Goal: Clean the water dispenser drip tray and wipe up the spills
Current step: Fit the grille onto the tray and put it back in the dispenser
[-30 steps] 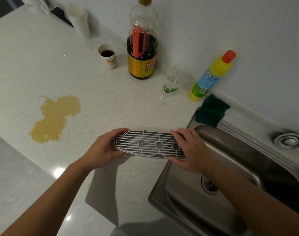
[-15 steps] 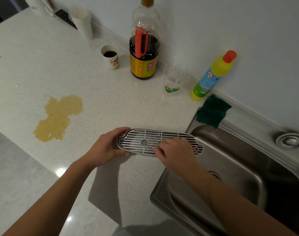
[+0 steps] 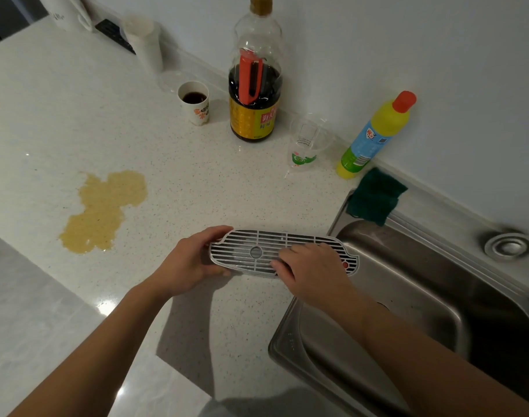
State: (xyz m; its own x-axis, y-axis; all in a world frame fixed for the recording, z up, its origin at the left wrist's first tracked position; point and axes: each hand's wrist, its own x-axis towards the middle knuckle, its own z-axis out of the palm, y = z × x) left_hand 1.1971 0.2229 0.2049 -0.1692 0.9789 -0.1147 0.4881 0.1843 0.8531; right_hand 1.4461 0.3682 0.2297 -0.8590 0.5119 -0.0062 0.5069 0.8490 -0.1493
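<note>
Right hand (image 3: pixel 313 272) slid onto drip tray (image 3: pixel 257 245) | left hand (image 3: pixel 191 263) holds end

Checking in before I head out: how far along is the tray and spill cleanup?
Early. Done: the tray is at the sink edge. In hand: left hand holds its end, right hand rests on the grille. Left: washing it, and the yellow spill is unwiped; the sponge lies untouched.
</note>
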